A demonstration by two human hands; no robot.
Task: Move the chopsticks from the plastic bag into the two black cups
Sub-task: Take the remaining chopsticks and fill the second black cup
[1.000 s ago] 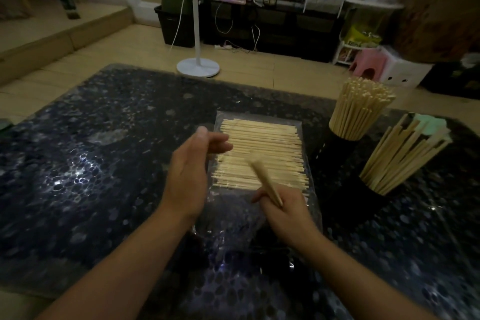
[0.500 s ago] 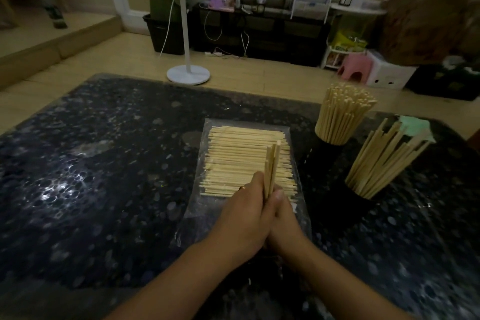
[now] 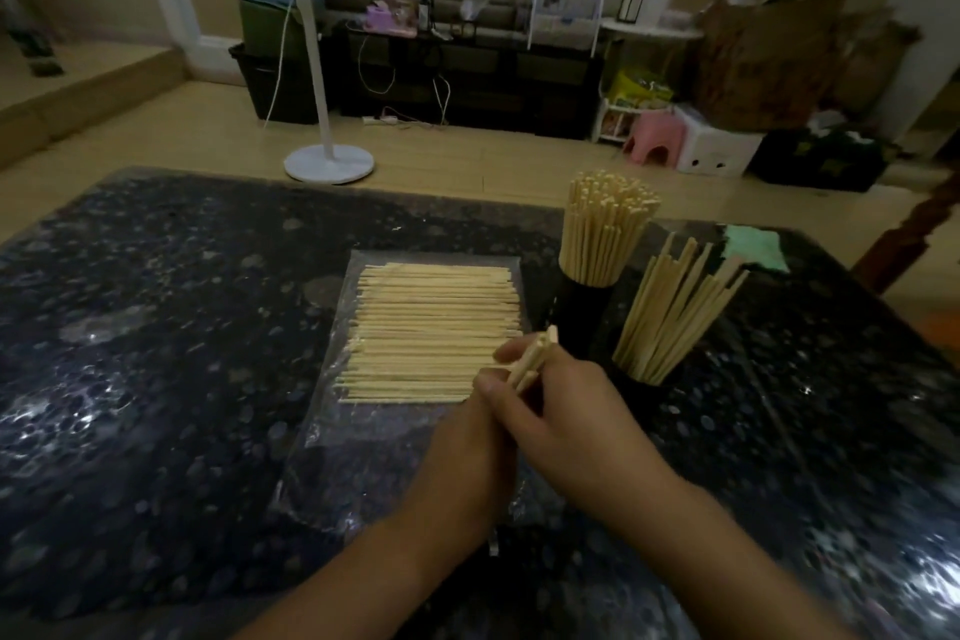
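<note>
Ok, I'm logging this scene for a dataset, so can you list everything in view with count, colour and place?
plastic bag: one, clear, flat on the table's middle
loose chopsticks: a large layer, pale wood, lying in the bag
black cups: two, right of the bag, both holding upright chopsticks
held bundle: a few chopsticks, pale wood, in both hands
table: one, dark speckled, glossy
green cloth: one, far right of the table
fan stand: one, white, on the floor behind
pink stool: one, on the floor at the back right
left hand: holds the bundle from the left
right hand: fingers curled round the bundle
</note>
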